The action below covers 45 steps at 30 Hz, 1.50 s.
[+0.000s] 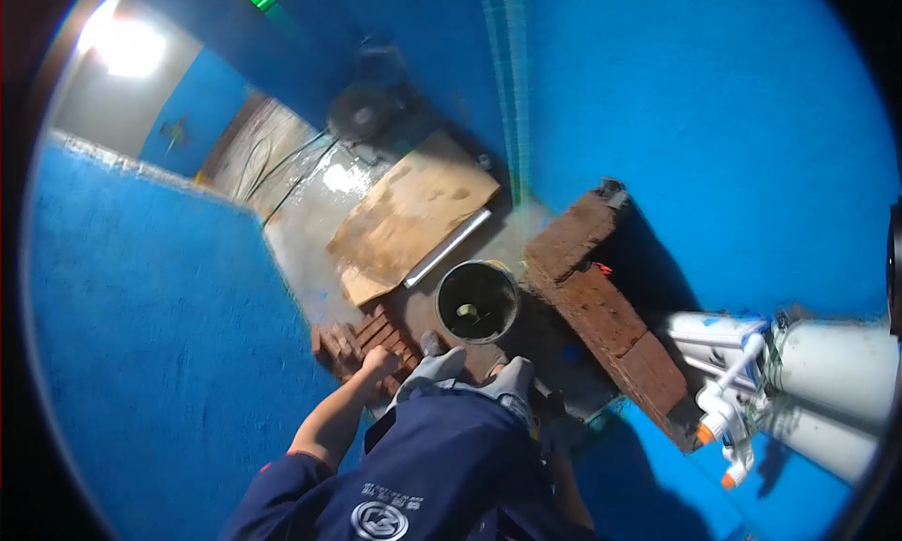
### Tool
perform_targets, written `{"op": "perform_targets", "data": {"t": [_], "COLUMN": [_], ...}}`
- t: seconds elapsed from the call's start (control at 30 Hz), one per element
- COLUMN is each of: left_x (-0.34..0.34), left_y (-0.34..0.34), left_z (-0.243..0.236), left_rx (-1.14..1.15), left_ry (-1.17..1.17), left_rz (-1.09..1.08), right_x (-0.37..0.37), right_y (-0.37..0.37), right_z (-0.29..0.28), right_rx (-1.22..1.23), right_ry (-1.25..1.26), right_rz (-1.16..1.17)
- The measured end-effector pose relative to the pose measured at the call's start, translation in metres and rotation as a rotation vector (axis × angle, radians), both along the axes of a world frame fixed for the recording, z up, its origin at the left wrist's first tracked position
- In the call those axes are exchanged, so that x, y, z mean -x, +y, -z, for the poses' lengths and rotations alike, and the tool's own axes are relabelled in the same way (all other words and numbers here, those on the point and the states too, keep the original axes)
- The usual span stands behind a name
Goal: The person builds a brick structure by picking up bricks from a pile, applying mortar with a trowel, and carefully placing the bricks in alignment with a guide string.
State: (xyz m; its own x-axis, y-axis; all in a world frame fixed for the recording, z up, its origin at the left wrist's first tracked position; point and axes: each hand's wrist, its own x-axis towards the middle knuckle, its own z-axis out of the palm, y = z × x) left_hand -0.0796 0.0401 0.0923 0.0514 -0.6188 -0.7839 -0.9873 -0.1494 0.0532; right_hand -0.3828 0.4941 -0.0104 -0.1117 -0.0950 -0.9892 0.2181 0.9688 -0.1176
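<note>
Reaching down beside the left knee (427, 377), the left hand (380, 361) is at a pile of red bricks (376, 331), fingers partly curled; whether it grips one, I cannot tell. The right hand (552, 415) (dim, in shadow beyond the right knee (512, 377)) hides both its opening and any hold. The bricks lie on the floor (305, 259), left of a round bucket (440, 304) and near a stained brown sheet (404, 222).

Indoor building site (bricks (380, 332), bucket (440, 308), white pipes (836, 367)).
</note>
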Motion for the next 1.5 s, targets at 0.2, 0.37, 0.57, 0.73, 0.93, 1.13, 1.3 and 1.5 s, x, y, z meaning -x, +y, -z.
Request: {"op": "perform_targets", "data": {"t": [0.2, 0.37, 0.57, 0.73, 0.93, 1.13, 1.3, 1.5], "left_x": [-0.188, -0.221, -0.224, -0.256, -0.309, -0.347, -0.385, -0.459], "left_y": [0.087, 0.155, 0.188, 0.165, 0.136, 0.114, 0.049, -0.031], "left_z": [0.015, 0.064, 0.108, 0.118, 0.151, 0.215, 0.282, 0.384], "left_rx": [0.119, -0.004, 0.102, 0.033, -0.331, -0.154, -0.172, 0.076], "left_ry": [-0.082, -0.097, -0.094, 0.171, 0.174, 0.141, -0.023, -0.197], "left_rz": [-0.243, -0.027, -0.471, -1.01, -1.094, -0.932, -0.799, -0.787], "right_x": [0.032, 0.035, -0.013, -0.079, -0.153, -0.192, -0.212, -0.179], "right_y": [-0.084, -0.161, -0.243, -0.301, -0.341, -0.37, -0.396, -0.362], "right_z": [-0.055, -0.106, -0.153, -0.155, -0.157, -0.148, -0.134, -0.084], "right_rx": [0.016, 0.0, -0.09, -0.266, -0.234, -0.394, -0.429, -0.366], "right_ry": [0.049, 0.087, 0.133, 0.246, 0.123, 0.059, 0.138, 0.234], "right_rz": [-0.355, -0.507, -0.626, -0.509, -0.58, -0.633, -0.766, -0.869]}}
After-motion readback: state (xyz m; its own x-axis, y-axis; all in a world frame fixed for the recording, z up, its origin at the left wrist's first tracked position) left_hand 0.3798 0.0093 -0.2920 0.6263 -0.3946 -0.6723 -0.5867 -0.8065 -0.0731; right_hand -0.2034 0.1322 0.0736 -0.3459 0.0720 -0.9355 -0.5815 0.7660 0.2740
